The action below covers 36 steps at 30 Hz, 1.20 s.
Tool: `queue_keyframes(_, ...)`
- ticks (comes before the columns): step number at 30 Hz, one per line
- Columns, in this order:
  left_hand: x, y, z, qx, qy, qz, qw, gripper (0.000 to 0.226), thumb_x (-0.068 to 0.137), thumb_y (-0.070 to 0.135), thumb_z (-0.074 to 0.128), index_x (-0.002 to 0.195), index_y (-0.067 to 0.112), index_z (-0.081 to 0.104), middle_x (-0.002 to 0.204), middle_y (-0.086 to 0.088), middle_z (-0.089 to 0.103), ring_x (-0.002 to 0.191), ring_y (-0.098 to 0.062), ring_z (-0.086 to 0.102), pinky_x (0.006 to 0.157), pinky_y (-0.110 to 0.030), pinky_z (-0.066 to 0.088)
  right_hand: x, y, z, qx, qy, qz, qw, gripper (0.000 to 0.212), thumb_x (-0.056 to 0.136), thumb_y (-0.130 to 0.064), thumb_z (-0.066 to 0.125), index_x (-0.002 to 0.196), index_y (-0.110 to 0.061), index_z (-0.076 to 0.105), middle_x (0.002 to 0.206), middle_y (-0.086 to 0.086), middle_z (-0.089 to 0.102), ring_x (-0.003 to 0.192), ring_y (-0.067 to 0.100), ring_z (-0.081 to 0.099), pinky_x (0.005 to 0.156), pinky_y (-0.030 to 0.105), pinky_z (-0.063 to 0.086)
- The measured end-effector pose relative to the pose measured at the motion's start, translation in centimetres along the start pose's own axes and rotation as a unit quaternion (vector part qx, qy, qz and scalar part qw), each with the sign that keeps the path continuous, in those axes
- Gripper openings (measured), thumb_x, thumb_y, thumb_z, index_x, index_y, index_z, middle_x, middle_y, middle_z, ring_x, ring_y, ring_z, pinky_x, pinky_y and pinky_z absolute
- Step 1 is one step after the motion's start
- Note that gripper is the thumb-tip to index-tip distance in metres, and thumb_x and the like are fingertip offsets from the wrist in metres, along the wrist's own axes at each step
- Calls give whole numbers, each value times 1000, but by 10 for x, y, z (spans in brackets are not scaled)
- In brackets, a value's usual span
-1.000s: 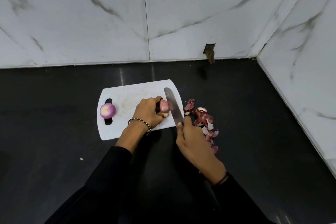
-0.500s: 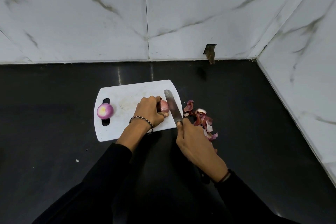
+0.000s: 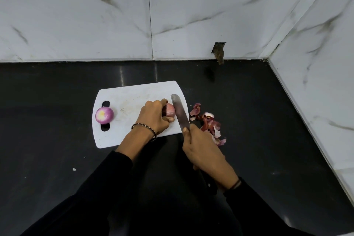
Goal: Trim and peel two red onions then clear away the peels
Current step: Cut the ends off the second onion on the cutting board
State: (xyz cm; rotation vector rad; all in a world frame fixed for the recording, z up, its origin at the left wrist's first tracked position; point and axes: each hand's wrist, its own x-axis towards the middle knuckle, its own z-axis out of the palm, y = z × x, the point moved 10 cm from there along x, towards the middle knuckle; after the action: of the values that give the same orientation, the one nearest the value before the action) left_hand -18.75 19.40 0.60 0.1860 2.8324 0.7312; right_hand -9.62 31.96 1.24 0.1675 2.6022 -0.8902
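While the left hand [image 3: 154, 116] clamps a papery onion [image 3: 170, 109], the right hand [image 3: 203, 152] grips the flat steel knife [image 3: 180, 113].

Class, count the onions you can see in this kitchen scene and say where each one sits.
2. One peeled onion sits over the cutting board's handle slot; the other onion is held by the left hand beside the knife.

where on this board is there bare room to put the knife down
Bare strip on the cutting board between the peeled onion over the handle slot and the left hand. The right end is crowded: second onion, knife, peels beside it.
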Motion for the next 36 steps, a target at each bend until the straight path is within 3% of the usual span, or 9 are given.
queue_keyframes(3,1,2,-1,2,-3,6,1000,36,86,21,70,119,10,60,102,-16,69,99,-34,59,73,-30,40,15,-4,6,-29,22,-4,999,20,108,-25,33,107,-9,46,98,16,62,75,25,61,50,22,35)
queue_keyframes(7,2,4,-2,7,-2,3,1000,30,86,23,68,113,10,61,100,-14,68,95,-31,59,69,-27,34,38,-13,6,-59,27,-11,998,20,105,-15,35,116,-3,46,110,22,57,70,23,49,57,26,34)
queue_keyframes(10,4,3,2,13,-10,-1,1000,29,85,21,68,112,11,60,101,-14,67,94,-31,60,69,-26,34,35,-12,6,-69,17,-28,997,25,105,-15,35,120,2,46,109,24,57,86,34,57,68,30,37)
queue_keyframes(14,8,4,6,18,-19,2,1000,32,85,20,70,114,12,60,105,-14,66,94,-31,61,71,-26,38,26,4,17,-94,-2,3,996,22,108,-18,35,121,-4,45,108,21,59,68,21,51,49,20,26)
queue_keyframes(19,9,11,4,31,-17,15,999,37,87,23,69,120,12,58,108,-14,67,98,-31,60,71,-25,36,36,-3,15,-61,23,-1,998,21,105,-15,35,118,-3,46,108,22,58,80,31,57,66,35,43)
queue_keyframes(25,7,9,2,34,-10,19,999,37,86,25,70,120,13,59,107,-14,68,100,-31,58,72,-27,36,36,3,21,-22,20,6,1000,17,106,-17,35,112,-5,47,100,22,63,80,35,64,55,34,42)
queue_keyframes(28,6,11,3,43,-8,32,999,41,88,23,69,126,12,57,111,-14,68,103,-32,58,79,-31,43,27,6,23,-13,17,9,1000,17,106,-16,35,111,-6,47,92,18,65,79,35,67,60,39,54)
queue_keyframes(32,7,15,3,65,-3,43,997,41,89,26,67,126,13,56,111,-12,68,103,-31,58,75,-27,36,30,2,20,-8,13,6,1000,21,106,-18,33,113,-3,47,96,19,64,83,37,66,67,43,56)
queue_keyframes(36,6,14,1,68,-1,44,997,42,88,28,67,126,13,57,109,-12,68,102,-32,58,75,-31,38,41,3,21,-10,24,22,999,24,108,-23,33,118,-7,46,105,18,60,66,23,58,44,22,36)
